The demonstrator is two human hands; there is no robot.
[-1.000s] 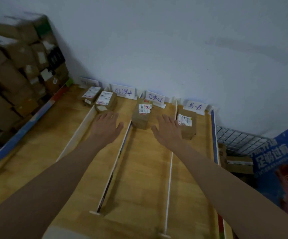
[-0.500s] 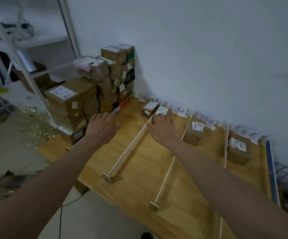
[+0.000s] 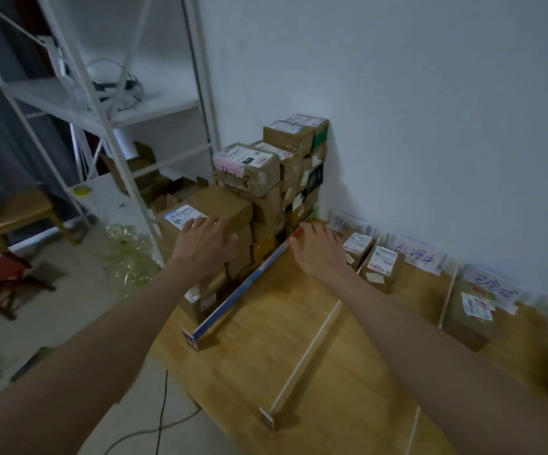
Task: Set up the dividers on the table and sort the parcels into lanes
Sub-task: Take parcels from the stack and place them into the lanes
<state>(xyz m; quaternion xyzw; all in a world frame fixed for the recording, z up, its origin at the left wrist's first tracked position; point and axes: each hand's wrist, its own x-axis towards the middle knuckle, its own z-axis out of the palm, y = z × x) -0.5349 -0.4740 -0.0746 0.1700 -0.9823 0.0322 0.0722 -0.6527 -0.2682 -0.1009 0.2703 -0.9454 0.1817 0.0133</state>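
Two bare hands are held spread, empty, fingers straight. Nearest on the bench (image 3: 299, 356) a white divider (image 3: 302, 362) is laid lengthwise so that lanes are formed; beyond it the blue edge rail (image 3: 243, 290) closes the bench's left side. The right hand (image 3: 318, 254) is poised just inside that rail, while the left hand (image 3: 205, 249) is stretched past the rail over the stack of unsorted parcels (image 3: 266, 192), seemingly so the next parcel can be taken. Sorted parcels (image 3: 381, 262) are set farthest, under handwritten lane labels (image 3: 414, 256).
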